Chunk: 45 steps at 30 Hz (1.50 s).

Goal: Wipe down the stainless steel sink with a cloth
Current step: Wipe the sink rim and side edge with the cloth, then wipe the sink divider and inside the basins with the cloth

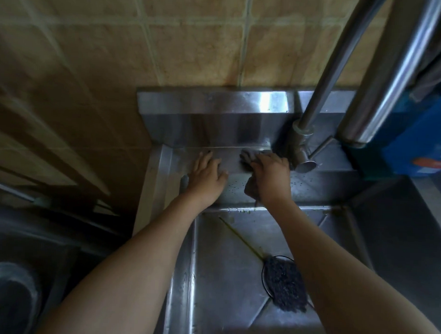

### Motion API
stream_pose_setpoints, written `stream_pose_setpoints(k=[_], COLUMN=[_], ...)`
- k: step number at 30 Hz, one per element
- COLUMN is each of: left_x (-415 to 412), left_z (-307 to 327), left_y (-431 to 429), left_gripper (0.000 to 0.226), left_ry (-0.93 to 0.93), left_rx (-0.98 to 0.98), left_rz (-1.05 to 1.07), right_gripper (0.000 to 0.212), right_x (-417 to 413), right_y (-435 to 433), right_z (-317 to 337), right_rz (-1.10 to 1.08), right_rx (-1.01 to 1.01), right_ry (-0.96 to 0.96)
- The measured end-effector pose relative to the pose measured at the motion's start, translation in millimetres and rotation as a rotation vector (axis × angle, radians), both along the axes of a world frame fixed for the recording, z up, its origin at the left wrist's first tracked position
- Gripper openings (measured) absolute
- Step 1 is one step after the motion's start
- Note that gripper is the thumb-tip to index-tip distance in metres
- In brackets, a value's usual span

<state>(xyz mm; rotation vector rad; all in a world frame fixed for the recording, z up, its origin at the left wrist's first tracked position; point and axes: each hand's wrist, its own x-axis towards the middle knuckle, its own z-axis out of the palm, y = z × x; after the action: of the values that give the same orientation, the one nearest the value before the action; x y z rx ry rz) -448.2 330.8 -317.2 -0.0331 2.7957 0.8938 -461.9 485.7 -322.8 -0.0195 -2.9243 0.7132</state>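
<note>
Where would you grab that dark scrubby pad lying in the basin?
Pinch its exposed left edge from above: the dark pad lies flat on the basin floor, and the forearm of the right hand, which grips the cloth, overlaps its right side.

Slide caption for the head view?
Right hand holds a cloth on the sink's back ledge beside the faucet; left hand rests flat alongside.

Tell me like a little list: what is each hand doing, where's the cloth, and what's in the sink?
left hand: flat on the ledge, fingers spread, holding nothing
right hand: holds the cloth against the ledge
cloth: dark, under the right hand, beside the tap
sink: steel, green bits along its back edge
dark clump: lies in the sink, partly hidden by the right arm
</note>
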Motion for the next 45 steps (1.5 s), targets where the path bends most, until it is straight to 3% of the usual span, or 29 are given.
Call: stream_pose_setpoints(k=[4,20,31,39,45], left_x=[34,187,269,347,384], left_z=[10,90,128,160,174], left_y=[10,32,-2,-51,-60], left_gripper=[0.040,0.034,0.024,0.021,0.021], left_ry=[0.052,0.207,0.330,0.353,0.364], left_rx=[0.161,0.579,0.832,0.885,0.937], left_rz=[0.141,0.365,0.329,0.228,0.223], right_gripper=[0.015,0.017,0.018,0.023,0.022], right_x=[22,176,275,354,399], right_y=[3,34,5,-35,-40], right_z=[18,106,141,157,165], right_rz=[-0.073,-0.038,-0.069,-0.120,-0.146], right_rx=[-0.455,-1.128,-1.247,-1.207,-1.176], right_ry=[0.004,-0.032,0.081,0.219,0.221])
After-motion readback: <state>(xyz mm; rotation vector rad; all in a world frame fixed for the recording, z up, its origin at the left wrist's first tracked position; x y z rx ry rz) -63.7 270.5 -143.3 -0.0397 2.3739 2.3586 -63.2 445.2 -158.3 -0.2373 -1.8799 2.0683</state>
